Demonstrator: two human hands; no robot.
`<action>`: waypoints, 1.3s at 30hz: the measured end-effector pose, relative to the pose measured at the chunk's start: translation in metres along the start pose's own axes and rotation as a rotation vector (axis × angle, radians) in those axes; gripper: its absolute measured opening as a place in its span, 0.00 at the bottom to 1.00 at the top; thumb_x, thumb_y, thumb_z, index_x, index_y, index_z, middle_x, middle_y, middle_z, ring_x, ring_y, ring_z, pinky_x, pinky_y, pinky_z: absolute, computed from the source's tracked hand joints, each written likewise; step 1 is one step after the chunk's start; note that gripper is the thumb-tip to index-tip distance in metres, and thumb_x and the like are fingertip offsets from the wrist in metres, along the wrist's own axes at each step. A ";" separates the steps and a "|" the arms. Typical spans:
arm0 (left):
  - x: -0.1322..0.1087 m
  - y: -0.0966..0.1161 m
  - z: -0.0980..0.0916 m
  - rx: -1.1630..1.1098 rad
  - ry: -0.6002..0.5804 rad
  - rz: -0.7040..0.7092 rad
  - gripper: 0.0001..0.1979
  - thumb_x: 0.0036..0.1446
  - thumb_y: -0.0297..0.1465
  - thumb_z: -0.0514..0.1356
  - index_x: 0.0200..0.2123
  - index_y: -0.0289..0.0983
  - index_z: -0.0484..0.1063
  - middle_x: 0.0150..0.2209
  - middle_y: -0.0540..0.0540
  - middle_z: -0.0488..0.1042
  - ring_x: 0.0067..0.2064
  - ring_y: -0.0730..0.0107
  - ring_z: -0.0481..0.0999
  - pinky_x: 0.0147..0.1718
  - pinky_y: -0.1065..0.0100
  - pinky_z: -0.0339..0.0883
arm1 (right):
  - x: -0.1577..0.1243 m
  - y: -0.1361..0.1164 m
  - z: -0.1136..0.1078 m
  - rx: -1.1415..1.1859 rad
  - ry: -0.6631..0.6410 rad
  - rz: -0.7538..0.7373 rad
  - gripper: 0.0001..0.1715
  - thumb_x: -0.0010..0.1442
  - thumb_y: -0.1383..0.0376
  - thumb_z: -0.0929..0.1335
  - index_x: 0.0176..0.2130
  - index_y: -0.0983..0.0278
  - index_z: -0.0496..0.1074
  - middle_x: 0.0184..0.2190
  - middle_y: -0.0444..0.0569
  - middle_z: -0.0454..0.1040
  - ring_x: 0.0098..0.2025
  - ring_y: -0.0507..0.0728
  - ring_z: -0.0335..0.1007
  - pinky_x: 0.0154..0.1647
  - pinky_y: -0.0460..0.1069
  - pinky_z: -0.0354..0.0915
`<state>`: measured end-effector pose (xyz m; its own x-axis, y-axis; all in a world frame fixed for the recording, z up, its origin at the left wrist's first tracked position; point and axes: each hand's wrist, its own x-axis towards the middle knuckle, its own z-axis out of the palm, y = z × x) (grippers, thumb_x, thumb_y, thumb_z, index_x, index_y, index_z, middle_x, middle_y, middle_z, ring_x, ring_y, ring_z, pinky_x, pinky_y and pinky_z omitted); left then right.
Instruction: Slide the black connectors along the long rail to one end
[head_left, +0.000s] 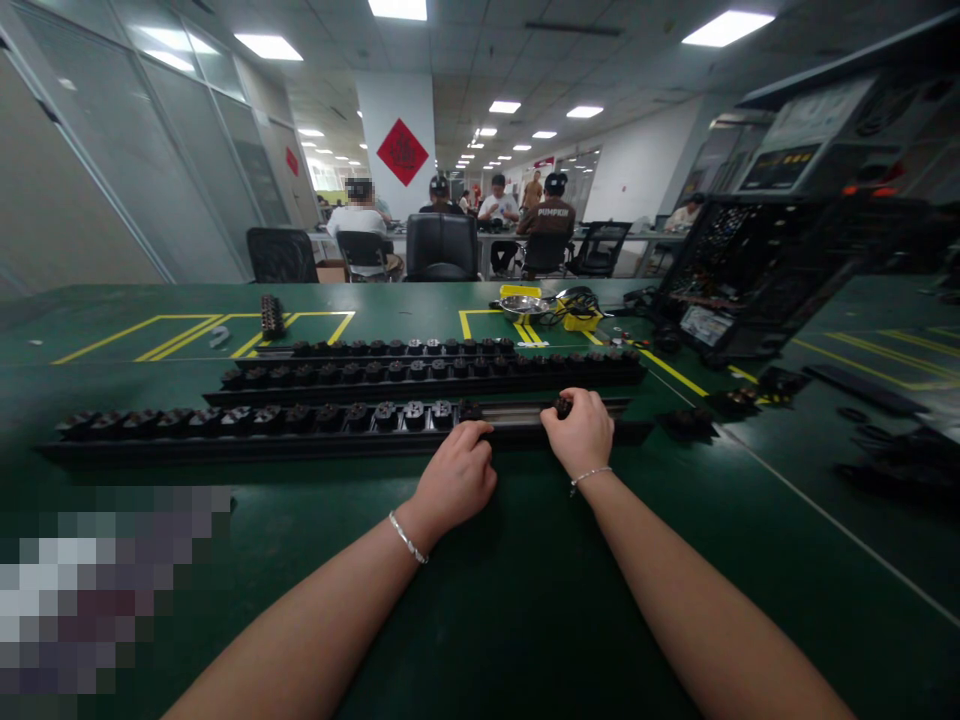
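Observation:
A long black rail (337,440) lies across the green table, its left part filled with several black socket modules (386,415). My left hand (454,475) rests curled on the rail's near edge, fingertips just right of the last seated module. My right hand (581,430) is closed round a small black socket module (562,406) sitting on the bare stretch of the rail. Both wrists wear thin bracelets.
Two more filled rails (420,375) lie behind. Loose black parts (686,420) are scattered to the right, near an open computer case (742,270). A metal bowl (523,304) and a yellow box (581,320) sit further back. People sit at far tables.

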<state>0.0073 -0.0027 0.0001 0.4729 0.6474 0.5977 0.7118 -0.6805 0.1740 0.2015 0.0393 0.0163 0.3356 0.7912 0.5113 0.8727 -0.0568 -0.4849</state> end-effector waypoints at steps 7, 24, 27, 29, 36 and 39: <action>0.000 0.000 0.001 0.014 -0.013 0.000 0.05 0.53 0.23 0.54 0.29 0.35 0.69 0.50 0.39 0.67 0.53 0.58 0.66 0.53 0.56 0.67 | 0.001 0.003 0.000 0.011 0.015 0.010 0.16 0.50 0.62 0.63 0.40 0.64 0.68 0.39 0.52 0.70 0.44 0.61 0.64 0.45 0.54 0.56; -0.001 -0.001 0.000 0.001 -0.020 0.004 0.05 0.53 0.23 0.54 0.29 0.34 0.69 0.50 0.38 0.67 0.54 0.58 0.66 0.54 0.57 0.66 | 0.001 0.009 0.001 -0.089 0.053 0.056 0.15 0.49 0.57 0.64 0.35 0.63 0.64 0.38 0.55 0.69 0.47 0.64 0.59 0.48 0.56 0.54; -0.001 -0.001 0.000 0.000 -0.012 0.004 0.05 0.52 0.23 0.54 0.29 0.35 0.69 0.50 0.39 0.67 0.54 0.59 0.66 0.53 0.56 0.66 | 0.002 0.009 0.001 -0.085 0.051 0.057 0.15 0.49 0.57 0.64 0.34 0.63 0.63 0.37 0.55 0.69 0.47 0.64 0.60 0.49 0.56 0.54; 0.000 -0.001 0.000 -0.002 -0.010 0.004 0.05 0.52 0.23 0.55 0.29 0.35 0.69 0.50 0.39 0.67 0.54 0.59 0.66 0.53 0.56 0.66 | 0.002 0.008 0.000 -0.085 0.039 0.068 0.14 0.49 0.57 0.64 0.34 0.63 0.63 0.37 0.55 0.70 0.47 0.64 0.60 0.49 0.56 0.54; 0.000 -0.001 0.000 -0.003 -0.006 0.009 0.05 0.52 0.23 0.55 0.29 0.35 0.70 0.49 0.39 0.68 0.53 0.59 0.66 0.53 0.56 0.67 | 0.003 0.008 -0.001 -0.095 0.042 0.085 0.15 0.49 0.57 0.64 0.35 0.64 0.64 0.37 0.55 0.70 0.46 0.65 0.61 0.48 0.56 0.55; 0.000 -0.001 0.000 -0.001 -0.003 0.010 0.05 0.52 0.23 0.55 0.29 0.35 0.69 0.49 0.39 0.68 0.53 0.59 0.66 0.53 0.55 0.67 | 0.005 0.010 0.000 -0.107 0.039 0.098 0.15 0.49 0.57 0.64 0.35 0.64 0.64 0.37 0.56 0.71 0.46 0.65 0.62 0.48 0.56 0.55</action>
<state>0.0069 -0.0022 -0.0003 0.4815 0.6420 0.5967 0.7067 -0.6870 0.1689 0.2116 0.0422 0.0144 0.4326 0.7546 0.4933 0.8671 -0.1985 -0.4568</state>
